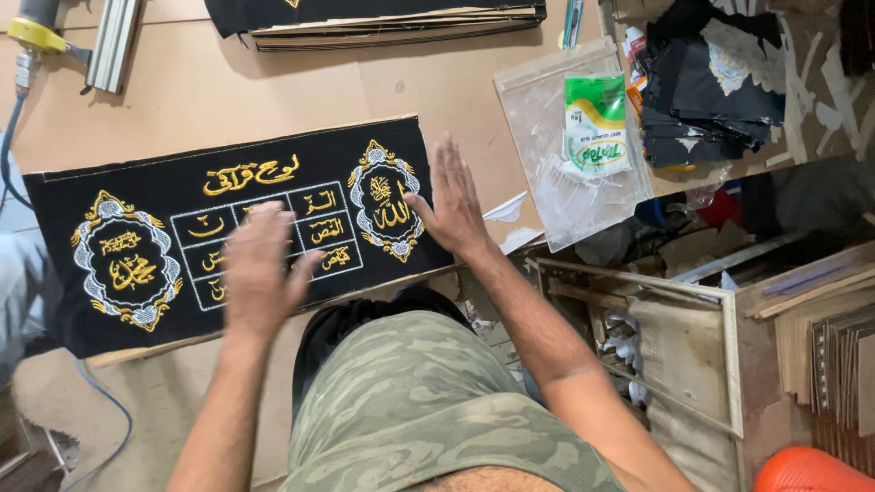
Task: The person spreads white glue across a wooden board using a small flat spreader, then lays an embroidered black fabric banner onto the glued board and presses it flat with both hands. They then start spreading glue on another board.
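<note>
Pressing flat on a long black embroidered cloth panel (246, 228), the left hand (258, 273) lies spread near its middle while the right hand (453, 202), fingers together and open, rests on its right end. Its long axis runs left to right across the brown worktop (273, 91), directly ahead of the person. Well right, a clear plastic bag (570, 155) holds a green-and-white packet (596, 123).

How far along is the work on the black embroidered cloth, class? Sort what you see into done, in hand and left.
Done: the black embroidered cloth already lies spread across its board on the table.
In hand: the left hand and right hand are open, palms down over it, the left blurred.
Left: the cloth's edges look unfixed; a stack of boards waits behind.
</note>
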